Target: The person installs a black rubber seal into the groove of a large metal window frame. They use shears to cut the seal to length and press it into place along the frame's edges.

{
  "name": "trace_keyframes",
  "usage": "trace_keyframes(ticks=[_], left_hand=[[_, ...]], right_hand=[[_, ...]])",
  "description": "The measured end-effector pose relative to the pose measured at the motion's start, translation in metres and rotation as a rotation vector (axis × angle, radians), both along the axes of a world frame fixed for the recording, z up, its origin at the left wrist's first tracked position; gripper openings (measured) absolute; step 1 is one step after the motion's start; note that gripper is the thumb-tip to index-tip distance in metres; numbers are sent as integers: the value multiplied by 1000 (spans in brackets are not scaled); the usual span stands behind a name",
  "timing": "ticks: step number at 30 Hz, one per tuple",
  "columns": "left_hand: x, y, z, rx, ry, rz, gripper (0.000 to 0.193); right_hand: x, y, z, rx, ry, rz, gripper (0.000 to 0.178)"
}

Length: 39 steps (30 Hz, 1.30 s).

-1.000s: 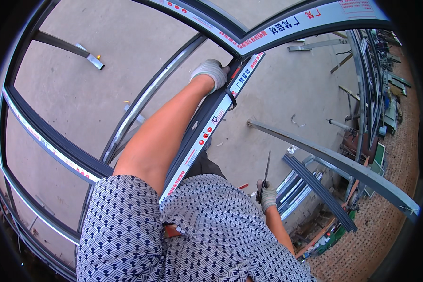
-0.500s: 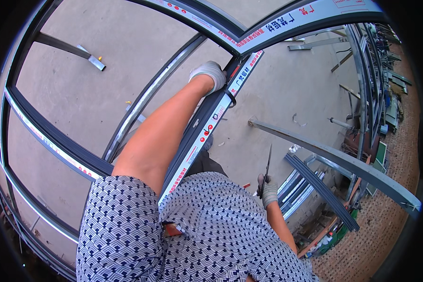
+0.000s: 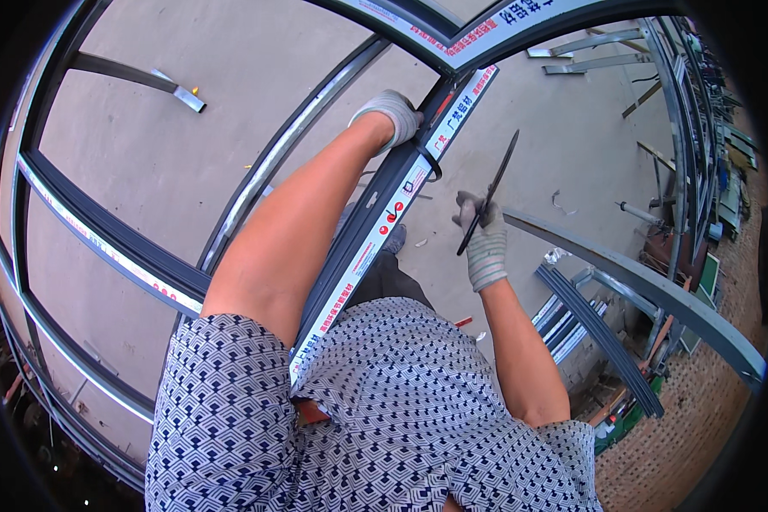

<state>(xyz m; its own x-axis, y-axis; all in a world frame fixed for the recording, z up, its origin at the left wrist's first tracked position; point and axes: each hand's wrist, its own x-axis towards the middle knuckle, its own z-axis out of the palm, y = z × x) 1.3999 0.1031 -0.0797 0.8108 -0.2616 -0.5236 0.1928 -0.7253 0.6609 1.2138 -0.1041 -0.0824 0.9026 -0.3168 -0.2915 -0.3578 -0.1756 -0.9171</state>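
My left hand (image 3: pixel 392 117), in a pale knitted glove, is closed at the edge of a dark metal frame bar (image 3: pixel 375 200) with a white printed film strip, just below a corner joint (image 3: pixel 448 72). Its fingertips are partly hidden. A black curved band (image 3: pixel 433 162) loops out from the bar beside this hand. My right hand (image 3: pixel 486 239), gloved too, is closed around a long, thin, dark bladed tool (image 3: pixel 503 166) whose pointed end tilts up and away. The tool is held to the right of the bar, apart from it.
More frame bars (image 3: pixel 115 243) cross the left side. A long grey beam (image 3: pixel 640 277) slants across the right, above stacked metal profiles (image 3: pixel 597 337). Loose metal pieces (image 3: pixel 192 98) lie on the concrete floor. Brick paving (image 3: pixel 700 418) borders the far right.
My right hand has risen up and forward with the dark tool, closer to the bar. My left hand stays at the bar near the corner; the whole view has shifted slightly.
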Motion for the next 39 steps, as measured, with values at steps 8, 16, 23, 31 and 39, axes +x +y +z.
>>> trace_keyframes(ticks=[8,16,23,31,39], left_hand=[[0,-4,-5,-3,-19,17,45],[-9,3,-2,-33,26,81,51],[-23,-1,-12,-1,-50,21,46],[-42,7,-1,-129,-77,235,39],[-64,7,-1,-108,-93,193,28]], right_hand=[[19,44,19,6,-6,258,15],[12,91,68,184,112,197,18],[14,115,81,148,211,212,21],[-9,118,76,135,242,309,26],[-5,122,86,228,297,249,24]])
